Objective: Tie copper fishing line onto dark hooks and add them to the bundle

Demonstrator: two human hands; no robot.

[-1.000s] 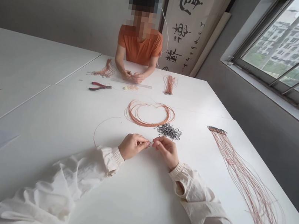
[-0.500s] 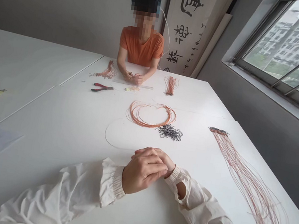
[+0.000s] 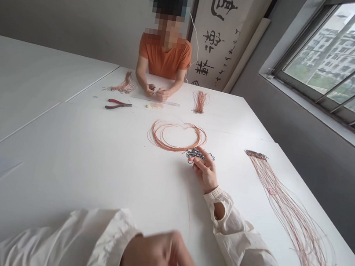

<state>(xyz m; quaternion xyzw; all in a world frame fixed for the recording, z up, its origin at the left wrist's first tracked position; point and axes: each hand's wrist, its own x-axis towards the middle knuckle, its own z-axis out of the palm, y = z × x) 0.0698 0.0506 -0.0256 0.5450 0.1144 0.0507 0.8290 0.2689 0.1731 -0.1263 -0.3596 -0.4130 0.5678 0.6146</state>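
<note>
My right hand point(image 3: 205, 171) reaches forward on the white table point(image 3: 86, 159), fingers spread, with its fingertips on a small heap of dark metal hooks point(image 3: 198, 155). Just beyond the heap lies a coil of copper-coloured wire point(image 3: 177, 135). My left hand point(image 3: 161, 261) is close to the camera at the bottom of the view, blurred by motion, so its fingers cannot be made out. A thin strand of wire point(image 3: 188, 210) lies on the table between my two hands. Both my arms wear cream sleeves.
A long fan of copper wires tipped with dark hooks point(image 3: 287, 202) lies at the right. Across the table a person in an orange shirt point(image 3: 164, 55) works with both hands near a ruler point(image 3: 155, 100), red-handled pliers point(image 3: 118, 104) and two wire bundles point(image 3: 200, 101).
My hands, together over a wire a second ago, have parted: the right one went forward to the hook heap, the left one pulled back toward me. The loop of wire is gone from the table.
</note>
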